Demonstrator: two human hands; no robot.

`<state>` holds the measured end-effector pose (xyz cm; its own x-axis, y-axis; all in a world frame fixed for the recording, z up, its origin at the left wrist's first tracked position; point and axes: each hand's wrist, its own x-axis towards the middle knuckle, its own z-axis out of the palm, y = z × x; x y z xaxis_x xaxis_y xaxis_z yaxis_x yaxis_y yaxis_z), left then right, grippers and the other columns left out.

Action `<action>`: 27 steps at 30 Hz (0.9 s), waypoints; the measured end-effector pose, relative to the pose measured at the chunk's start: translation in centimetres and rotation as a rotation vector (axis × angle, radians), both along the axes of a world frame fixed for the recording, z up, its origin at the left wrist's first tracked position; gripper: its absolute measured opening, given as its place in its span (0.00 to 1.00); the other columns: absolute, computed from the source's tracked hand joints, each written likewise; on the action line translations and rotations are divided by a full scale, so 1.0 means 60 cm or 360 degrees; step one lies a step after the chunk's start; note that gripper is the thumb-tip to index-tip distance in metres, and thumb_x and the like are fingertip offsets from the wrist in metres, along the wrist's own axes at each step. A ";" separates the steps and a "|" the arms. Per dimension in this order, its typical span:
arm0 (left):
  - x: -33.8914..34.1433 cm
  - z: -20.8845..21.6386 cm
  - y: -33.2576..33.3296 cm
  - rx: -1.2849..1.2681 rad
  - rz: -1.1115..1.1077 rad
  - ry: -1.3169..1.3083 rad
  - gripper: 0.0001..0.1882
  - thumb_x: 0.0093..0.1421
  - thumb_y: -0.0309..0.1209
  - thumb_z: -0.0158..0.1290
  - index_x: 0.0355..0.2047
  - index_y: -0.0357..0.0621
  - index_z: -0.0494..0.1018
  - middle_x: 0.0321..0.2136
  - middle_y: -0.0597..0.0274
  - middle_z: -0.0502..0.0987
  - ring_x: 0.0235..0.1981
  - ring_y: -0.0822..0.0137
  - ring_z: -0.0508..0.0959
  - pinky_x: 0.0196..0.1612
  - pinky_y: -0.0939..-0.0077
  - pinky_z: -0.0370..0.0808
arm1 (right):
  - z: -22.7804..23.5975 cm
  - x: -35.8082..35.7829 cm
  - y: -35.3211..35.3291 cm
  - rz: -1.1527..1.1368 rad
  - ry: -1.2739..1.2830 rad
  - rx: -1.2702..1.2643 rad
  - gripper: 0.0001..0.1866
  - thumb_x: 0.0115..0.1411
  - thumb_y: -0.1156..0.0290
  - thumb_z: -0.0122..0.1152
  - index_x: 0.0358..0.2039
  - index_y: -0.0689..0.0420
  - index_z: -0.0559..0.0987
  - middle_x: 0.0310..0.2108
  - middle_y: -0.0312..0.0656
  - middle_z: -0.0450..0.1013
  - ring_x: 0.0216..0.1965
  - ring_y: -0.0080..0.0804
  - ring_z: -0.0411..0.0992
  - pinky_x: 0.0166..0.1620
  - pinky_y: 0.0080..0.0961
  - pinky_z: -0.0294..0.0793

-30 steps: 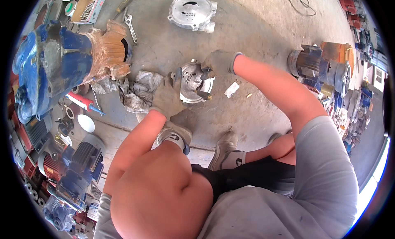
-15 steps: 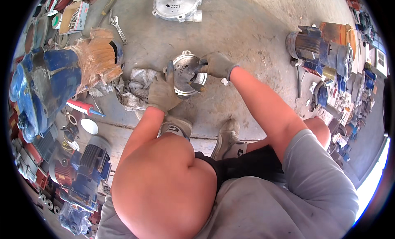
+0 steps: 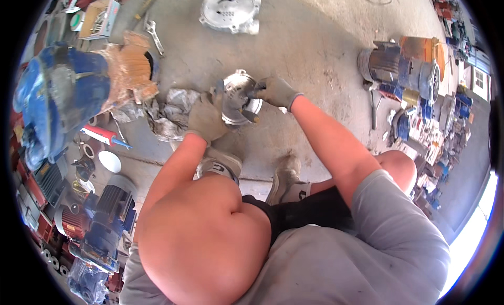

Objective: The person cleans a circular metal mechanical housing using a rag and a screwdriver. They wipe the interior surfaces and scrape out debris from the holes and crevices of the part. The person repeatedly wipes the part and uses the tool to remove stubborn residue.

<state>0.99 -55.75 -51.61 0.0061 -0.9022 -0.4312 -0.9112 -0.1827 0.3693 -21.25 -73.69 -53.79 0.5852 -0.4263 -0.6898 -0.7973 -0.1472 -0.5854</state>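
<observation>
A round silver metal cover (image 3: 239,86) with holes and small lugs lies on the floor in front of my feet. My gloved left hand (image 3: 206,118) is closed on its left edge, fingers reaching up along the rim. Over its right side is my gloved right hand (image 3: 278,92), fingers pinched together. What those fingers hold is too dark and small to make out. A short dark piece with a wooden-looking end (image 3: 251,116) shows at the cover's lower edge; how it connects to my right hand is unclear. Crumpled grey rags (image 3: 173,111) lie beside my left hand.
A larger silver housing (image 3: 229,11) lies farther ahead. An adjustable wrench (image 3: 154,37), a blue and rusty motor or pump (image 3: 79,82) and a red tube with a blue nozzle (image 3: 105,135) are on the left. Another motor (image 3: 401,66) and a hammer (image 3: 374,105) are at right.
The view has shifted slightly. The dark piece with the wooden-looking end has changed its angle at the cover's lower edge. Both hands stay at the cover.
</observation>
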 end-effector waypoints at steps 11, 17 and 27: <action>-0.014 0.043 -0.003 0.0032 0.0081 0.0020 0.64 0.55 0.62 0.70 0.79 0.33 0.54 0.68 0.31 0.68 0.67 0.36 0.70 0.71 0.45 0.67 | 0.027 -0.011 -0.122 -0.0728 0.0098 -0.0349 0.27 0.77 0.46 0.53 0.43 0.57 0.89 0.40 0.55 0.86 0.44 0.52 0.86 0.52 0.44 0.81; 0.035 0.167 0.028 -0.0673 0.0664 0.0915 0.40 0.69 0.46 0.63 0.71 0.31 0.67 0.66 0.36 0.74 0.68 0.41 0.74 0.71 0.52 0.69 | 0.235 0.117 0.035 -0.0313 -0.0641 -0.0470 0.11 0.72 0.68 0.61 0.51 0.57 0.83 0.41 0.53 0.84 0.41 0.50 0.84 0.49 0.42 0.82; 0.126 0.149 0.235 -0.0504 0.1988 0.1221 0.21 0.83 0.39 0.46 0.51 0.35 0.82 0.35 0.57 0.85 0.33 0.67 0.84 0.35 0.70 0.78 | 0.254 0.090 0.108 0.0424 -0.0037 -0.0974 0.25 0.67 0.56 0.68 0.57 0.59 0.81 0.49 0.54 0.84 0.52 0.52 0.83 0.59 0.48 0.79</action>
